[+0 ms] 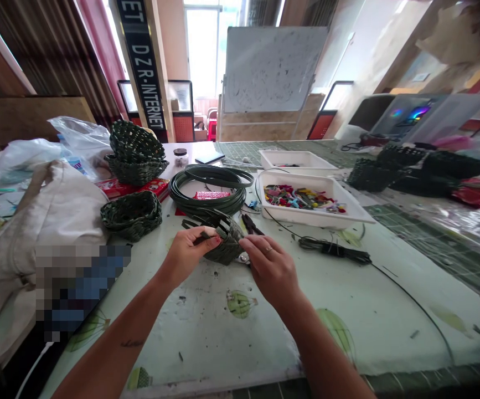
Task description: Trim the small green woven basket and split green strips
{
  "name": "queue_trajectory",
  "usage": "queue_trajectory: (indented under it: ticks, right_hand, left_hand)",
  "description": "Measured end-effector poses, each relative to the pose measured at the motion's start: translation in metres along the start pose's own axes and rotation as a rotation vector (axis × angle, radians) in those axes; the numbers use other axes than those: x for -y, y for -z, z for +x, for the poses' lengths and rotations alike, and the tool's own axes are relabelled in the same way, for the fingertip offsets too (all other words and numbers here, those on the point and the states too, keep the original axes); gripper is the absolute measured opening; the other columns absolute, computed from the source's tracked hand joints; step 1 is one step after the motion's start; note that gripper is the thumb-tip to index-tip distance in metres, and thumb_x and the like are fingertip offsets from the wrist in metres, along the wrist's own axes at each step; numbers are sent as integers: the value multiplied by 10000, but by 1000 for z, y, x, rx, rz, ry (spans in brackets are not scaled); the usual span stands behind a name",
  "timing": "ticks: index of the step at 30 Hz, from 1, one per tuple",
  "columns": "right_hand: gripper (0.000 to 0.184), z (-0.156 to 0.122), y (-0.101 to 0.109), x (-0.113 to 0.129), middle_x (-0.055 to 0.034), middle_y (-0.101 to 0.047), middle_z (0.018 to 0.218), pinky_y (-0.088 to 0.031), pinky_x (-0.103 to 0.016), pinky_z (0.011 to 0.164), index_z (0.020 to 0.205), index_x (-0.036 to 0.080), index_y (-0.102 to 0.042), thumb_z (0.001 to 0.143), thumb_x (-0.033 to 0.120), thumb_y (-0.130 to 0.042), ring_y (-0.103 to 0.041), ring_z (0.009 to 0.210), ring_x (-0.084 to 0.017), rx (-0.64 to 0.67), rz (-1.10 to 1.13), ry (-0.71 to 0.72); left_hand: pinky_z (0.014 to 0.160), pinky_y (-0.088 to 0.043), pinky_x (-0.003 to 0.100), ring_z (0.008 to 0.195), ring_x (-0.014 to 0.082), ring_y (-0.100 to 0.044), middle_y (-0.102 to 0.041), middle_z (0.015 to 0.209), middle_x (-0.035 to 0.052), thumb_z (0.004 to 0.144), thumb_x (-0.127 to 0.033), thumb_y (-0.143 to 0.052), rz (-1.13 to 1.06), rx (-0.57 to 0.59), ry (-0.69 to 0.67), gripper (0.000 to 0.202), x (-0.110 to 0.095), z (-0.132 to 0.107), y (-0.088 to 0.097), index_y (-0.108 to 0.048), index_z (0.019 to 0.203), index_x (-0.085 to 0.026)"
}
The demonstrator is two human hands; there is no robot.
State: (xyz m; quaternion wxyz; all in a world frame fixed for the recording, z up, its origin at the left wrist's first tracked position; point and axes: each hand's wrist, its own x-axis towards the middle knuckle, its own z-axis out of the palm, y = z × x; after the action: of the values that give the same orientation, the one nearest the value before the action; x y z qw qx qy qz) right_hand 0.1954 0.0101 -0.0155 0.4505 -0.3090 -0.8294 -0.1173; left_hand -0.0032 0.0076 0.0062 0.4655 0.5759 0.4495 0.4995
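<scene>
the left hand (189, 254) grips a half-woven dark green basket (228, 247) with loose upright strips, the right hand (269, 271) at its side. black-handled pliers (251, 224) lie just behind, near a coil of green strip (208, 191) on the surface (206, 321).

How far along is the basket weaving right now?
Several woven baskets look finished, stacked on the table. In hand: a small basket, its upright strips still unwoven at the top, between the left hand and right hand. Remaining: finishing those strips; a coil of green strip waits.
</scene>
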Motion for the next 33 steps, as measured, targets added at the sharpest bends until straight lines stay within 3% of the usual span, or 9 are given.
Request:
queue_trajectory:
  ticks: [3,9,14,24,30,33]
  right_hand:
    - [325,-3,-5,3,-106,-650,1012,-537,-341,825,1149,219,-604,907,75,-442,-629,919,-213,-65,-26,3]
    - [286,-3,-13,13,-77,-614,972,-541,-278,747,1116,245,-628,904,91,-514,-626,843,-178,-195,-4,-101]
    - [302,-5,-17,16,-77,-631,981,-547,-282,753,1142,247,-625,902,92,-526,-638,846,-187,-211,0,-118]
    - [274,-3,-10,7,-123,-627,972,-534,-345,809,1099,196,-642,878,69,-542,-624,900,-231,-219,-311,-96]
    - [273,3,-9,10,-106,-684,891,-552,-326,799,1117,161,-625,867,64,-570,-657,827,-210,-283,-232,-19]
    - [302,1,-6,16,-116,-693,944,-567,-336,789,1119,168,-630,849,40,-585,-671,873,-219,-343,-136,3]
  left_hand:
    - [775,-441,276,819,174,-576,-668,806,27,716,-359,-728,-84,6,22,214,-3,0,-1,-710,794,-161]
    - [759,-427,260,790,151,-562,-663,772,19,689,-337,-757,-223,-16,66,208,0,0,-6,-705,771,-153]
    - [784,-429,249,803,135,-567,-675,801,9,696,-312,-759,-298,-17,75,179,6,-1,-10,-706,781,-163]
    - [795,-471,257,854,166,-605,-705,889,27,753,-309,-713,-112,-37,-59,184,8,-8,-21,-729,889,-186]
    - [675,-500,236,735,146,-620,-700,801,19,742,-240,-705,20,-115,-84,129,1,-17,-32,-720,852,-173]
    - [656,-495,217,705,126,-614,-686,770,4,746,-185,-691,115,-169,-166,70,-5,-25,-41,-703,814,-178]
